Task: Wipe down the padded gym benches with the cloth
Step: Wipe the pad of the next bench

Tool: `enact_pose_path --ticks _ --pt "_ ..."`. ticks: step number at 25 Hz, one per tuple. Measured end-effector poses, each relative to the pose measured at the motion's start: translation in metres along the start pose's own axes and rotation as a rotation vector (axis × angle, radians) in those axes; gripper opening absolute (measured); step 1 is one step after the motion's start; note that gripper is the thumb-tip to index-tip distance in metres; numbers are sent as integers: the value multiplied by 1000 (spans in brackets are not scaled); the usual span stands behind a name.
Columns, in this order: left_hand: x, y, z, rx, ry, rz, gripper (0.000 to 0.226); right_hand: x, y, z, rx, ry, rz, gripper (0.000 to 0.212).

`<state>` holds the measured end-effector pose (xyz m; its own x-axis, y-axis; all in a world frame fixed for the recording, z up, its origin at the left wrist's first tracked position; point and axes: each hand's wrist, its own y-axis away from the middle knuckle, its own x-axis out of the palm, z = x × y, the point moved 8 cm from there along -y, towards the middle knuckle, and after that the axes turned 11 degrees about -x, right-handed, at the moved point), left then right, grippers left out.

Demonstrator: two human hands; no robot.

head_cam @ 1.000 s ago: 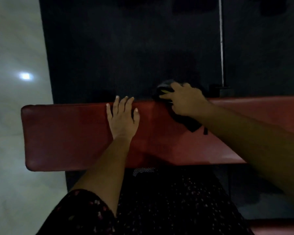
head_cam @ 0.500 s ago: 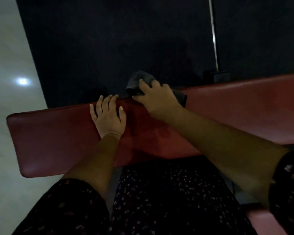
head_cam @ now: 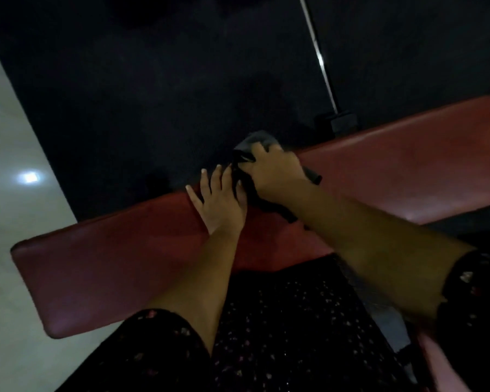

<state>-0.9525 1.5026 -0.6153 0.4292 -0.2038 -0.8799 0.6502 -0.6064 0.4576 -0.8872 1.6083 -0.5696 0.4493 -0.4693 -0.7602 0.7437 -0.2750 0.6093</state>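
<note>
Red bench point(head_cam: 125, 267) runs long, left to right in front of you. Your right hand point(head_cam: 275, 174) grips the cloth point(head_cam: 256, 141) with curled fingers at the far edge, mid-length. Your left hand point(head_cam: 219, 205) lies flat, fingers straight, just left of it.

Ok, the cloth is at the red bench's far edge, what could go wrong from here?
The dark grey cloth bunches over the far edge of the red padded bench under the right hand; it could slip to the dark floor. The left hand lies flat right beside the cloth, so the patch under it may go unwiped.
</note>
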Motion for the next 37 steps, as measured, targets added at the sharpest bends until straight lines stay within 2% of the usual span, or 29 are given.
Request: enact_pose_path --ticks 2,3,7,9,11,13,15,16,17,18,19,21,22,23,25,27,30,32,35,36,37 --pt "-4 0 4 128 -52 -44 62 2 26 -32 -126 -7 1 54" --pt "-6 0 5 208 -94 -64 61 6 40 -55 -77 17 -3 59" --pt "-8 -9 -1 511 -124 6 56 16 74 -123 496 132 37 56" --pt "-10 -10 -13 706 -110 57 53 16 63 -116 644 96 111 54" --pt "-4 -6 -29 891 -189 115 57 12 41 -90 579 58 115 50" --pt "6 -3 -42 1000 -290 157 66 9 22 -63 314 35 53 46" --pt "11 -3 -45 1019 -331 159 72 5 26 -64 23 -31 -29 48" --pt "11 -4 -46 1025 -329 142 73 3 35 -79 -53 -103 -40 52" --pt "10 -3 -47 1036 -327 125 74 5 44 -99 -53 -169 -30 55" --pt "9 -3 -47 1041 -326 108 74 11 51 -123 33 -191 -21 55" --pt "7 -3 -47 1041 -325 93 74 16 58 -148 203 -158 -19 52" --pt "7 -4 -47 1039 -302 79 74 16 76 -177 632 -62 -20 42" --pt "6 -3 -49 1035 -272 79 73 15 78 -174 758 -31 5 40" --pt "4 -3 -53 1025 -229 75 70 16 73 -163 802 -16 37 41" --pt "0 -7 -67 974 -140 62 61 15 56 -132 694 15 52 42" --pt "4 -8 -87 964 -110 86 58 17 49 -106 451 43 7 42" --pt "21 -2 -121 1036 -174 142 61 12 77 -128 169 -102 -127 45" --pt "29 4 -140 1013 -226 168 66 19 99 -183 233 -116 -97 48" --pt "34 12 -167 900 -280 170 71 21 122 -252 621 2 -50 42" --pt "36 14 -174 853 -287 154 72 20 120 -256 663 28 -5 42" --pt "38 17 -180 802 -284 138 73 19 115 -252 631 54 51 42"
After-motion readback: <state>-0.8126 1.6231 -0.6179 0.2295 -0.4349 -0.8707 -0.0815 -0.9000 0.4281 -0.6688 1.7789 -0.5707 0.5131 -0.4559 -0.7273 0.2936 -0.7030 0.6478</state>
